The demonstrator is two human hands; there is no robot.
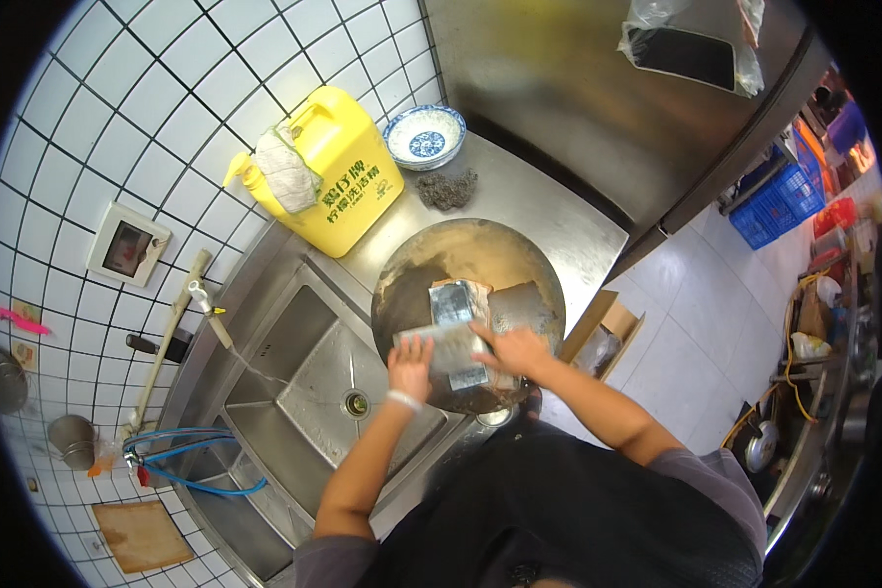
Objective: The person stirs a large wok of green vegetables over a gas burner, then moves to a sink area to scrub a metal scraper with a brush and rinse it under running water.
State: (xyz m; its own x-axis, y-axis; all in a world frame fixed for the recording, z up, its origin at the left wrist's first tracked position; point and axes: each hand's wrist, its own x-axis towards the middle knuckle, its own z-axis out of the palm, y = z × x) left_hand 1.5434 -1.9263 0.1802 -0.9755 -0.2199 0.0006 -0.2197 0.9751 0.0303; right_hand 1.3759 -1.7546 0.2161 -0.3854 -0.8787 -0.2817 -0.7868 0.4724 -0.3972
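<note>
A cleaver [448, 348] with a broad, slightly blurred blade lies across a dark whetstone [452, 303]. My right hand [520, 351] grips it at the handle end, thumb and finger reaching onto the blade; the handle is mostly hidden. The fingers of my left hand [410, 367] lie on the other end of the blade, and its thumb is out of sight. Under the stone is a folded cloth [480, 296], on a round, wet-stained chopping block [404, 294]. The stone's middle is covered by the blade.
Left of the block is a steel sink [312, 397], with water running from a tap [202, 298]. Behind stand a yellow detergent jug [360, 176], a blue-and-white bowl [426, 137] and a steel-wool scourer [447, 189]. A steel cabinet [558, 110] rises at the back; a cardboard box [604, 331] sits right.
</note>
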